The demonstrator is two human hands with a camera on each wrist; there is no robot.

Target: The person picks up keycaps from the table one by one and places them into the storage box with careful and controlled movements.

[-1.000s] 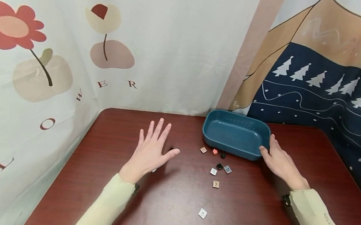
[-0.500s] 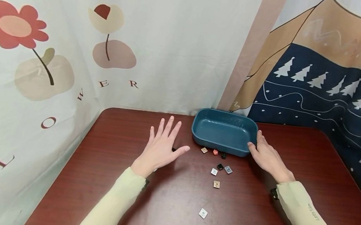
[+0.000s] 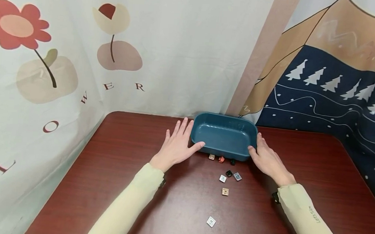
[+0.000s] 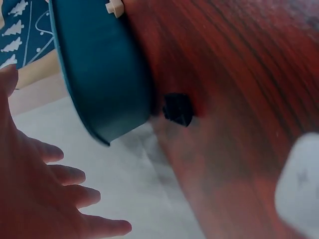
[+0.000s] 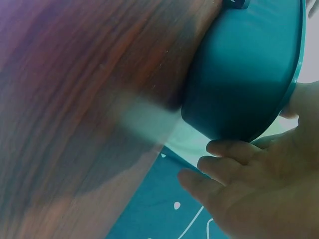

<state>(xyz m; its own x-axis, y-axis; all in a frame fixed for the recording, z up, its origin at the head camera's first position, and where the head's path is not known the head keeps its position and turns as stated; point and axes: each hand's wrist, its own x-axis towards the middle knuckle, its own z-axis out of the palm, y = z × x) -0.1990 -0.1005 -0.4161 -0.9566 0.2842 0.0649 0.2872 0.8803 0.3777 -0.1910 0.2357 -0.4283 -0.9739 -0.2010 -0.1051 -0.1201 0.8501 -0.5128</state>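
Observation:
A blue rectangular basin [image 3: 221, 149] stands at the back of the table. My right hand [image 3: 270, 161] holds its right end, thumb over the rim and fingers along the outside wall. Beside the left end is my left hand [image 3: 176, 145], palm down with fingers extended. In the left wrist view a gap shows between those fingers and the basin [image 4: 99, 74]. Along the basin's front wall lie a beige keycap [image 3: 212, 157], an orange keycap [image 3: 221, 159] and a dark keycap [image 3: 232, 162]. A black keycap [image 4: 178, 108] lies near the left end, hidden from the head view.
More keycaps lie in front: a black one [image 3: 229, 173], a grey one [image 3: 237, 176], a white one [image 3: 223, 178], a tan one [image 3: 225, 192] and another white one [image 3: 211, 221]. A printed curtain [image 3: 179, 57] hangs behind the table edge.
The basin has slid left along the table with my right hand on it. My left hand has moved right to the basin's left end. The front keycaps have barely moved.

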